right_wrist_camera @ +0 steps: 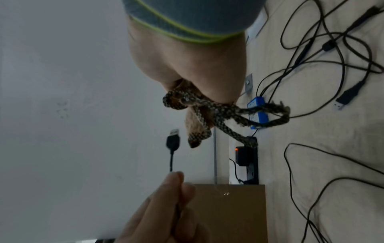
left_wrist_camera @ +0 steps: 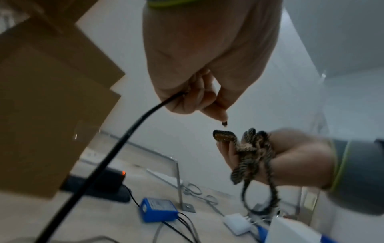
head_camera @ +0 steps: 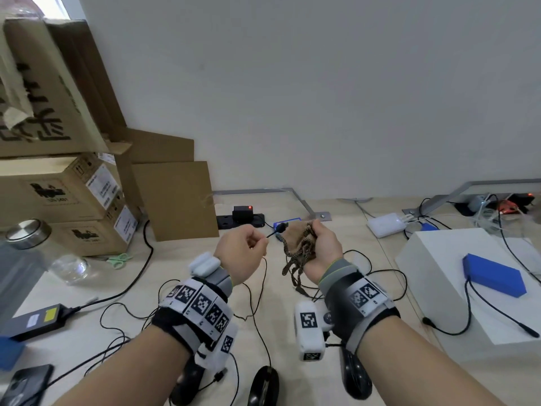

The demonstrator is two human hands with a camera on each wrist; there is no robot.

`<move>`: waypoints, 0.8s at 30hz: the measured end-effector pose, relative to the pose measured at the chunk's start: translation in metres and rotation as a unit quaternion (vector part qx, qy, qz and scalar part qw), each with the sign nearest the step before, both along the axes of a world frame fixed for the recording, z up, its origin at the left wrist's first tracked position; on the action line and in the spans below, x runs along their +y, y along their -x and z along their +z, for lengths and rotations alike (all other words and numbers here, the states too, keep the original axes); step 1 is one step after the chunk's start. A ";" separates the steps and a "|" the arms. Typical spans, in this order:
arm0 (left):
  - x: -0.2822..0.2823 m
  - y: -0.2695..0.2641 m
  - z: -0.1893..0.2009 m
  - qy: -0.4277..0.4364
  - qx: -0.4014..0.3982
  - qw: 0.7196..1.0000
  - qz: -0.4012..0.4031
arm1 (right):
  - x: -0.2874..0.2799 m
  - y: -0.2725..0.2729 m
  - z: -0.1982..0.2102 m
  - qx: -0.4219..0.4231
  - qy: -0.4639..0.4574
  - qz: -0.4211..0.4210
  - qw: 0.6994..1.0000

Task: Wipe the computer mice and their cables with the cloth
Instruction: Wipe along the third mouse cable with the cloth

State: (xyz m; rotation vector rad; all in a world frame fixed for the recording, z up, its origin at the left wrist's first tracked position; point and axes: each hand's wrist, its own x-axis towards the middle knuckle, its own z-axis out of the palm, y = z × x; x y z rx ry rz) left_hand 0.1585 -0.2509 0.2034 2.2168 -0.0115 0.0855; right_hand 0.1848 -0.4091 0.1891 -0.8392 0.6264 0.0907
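Observation:
My left hand [head_camera: 259,244] is raised above the desk and pinches a thin black mouse cable [left_wrist_camera: 124,139] just behind its USB plug [head_camera: 280,228]. The plug points toward my right hand [head_camera: 317,238], which grips a bunched tan cloth [head_camera: 294,234] with speckled braided cords [right_wrist_camera: 224,113] hanging from it. Plug and cloth sit close together; whether they touch is unclear. The plug [right_wrist_camera: 173,141] also shows in the right wrist view, above my left fingertips [right_wrist_camera: 174,179]. Three black mice [head_camera: 187,385] [head_camera: 263,385] [head_camera: 355,376] lie at the near desk edge, their cables looping across the desk.
Stacked cardboard boxes [head_camera: 58,189] fill the left. A glass jar [head_camera: 35,250], green scissors [head_camera: 118,260], a power brick [head_camera: 35,320] and a phone [head_camera: 26,385] lie left. A power strip [head_camera: 240,221] sits by the wall. A white box [head_camera: 439,271] with a blue block [head_camera: 494,278] stands right.

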 end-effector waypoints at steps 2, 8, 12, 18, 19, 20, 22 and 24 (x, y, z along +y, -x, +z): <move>0.004 0.000 -0.001 -0.101 -0.052 0.993 -0.011 | 0.004 0.003 -0.001 -0.010 0.009 0.006 1.000; -0.007 0.000 0.001 -0.230 -0.109 0.964 -0.079 | 0.032 0.022 0.008 -0.028 0.076 0.041 0.996; -0.017 0.008 0.006 -0.308 -0.112 0.936 -0.131 | 0.045 0.023 0.005 -0.011 0.141 0.046 0.989; -0.029 0.008 0.008 -0.370 -0.057 0.914 -0.157 | 0.043 0.015 0.001 0.022 0.234 0.041 0.971; -0.029 0.008 0.007 -0.366 -0.050 0.916 -0.156 | 0.042 0.014 0.000 0.019 0.245 0.041 0.969; -0.028 0.007 0.005 -0.364 -0.045 0.917 -0.153 | 0.042 0.013 0.000 0.017 0.255 0.039 0.966; -0.028 0.006 0.002 -0.362 -0.040 0.919 -0.149 | 0.042 0.010 -0.002 0.016 0.281 0.038 0.959; -0.028 0.006 -0.001 -0.359 -0.039 0.921 -0.147 | 0.042 0.009 -0.005 0.018 0.307 0.038 0.951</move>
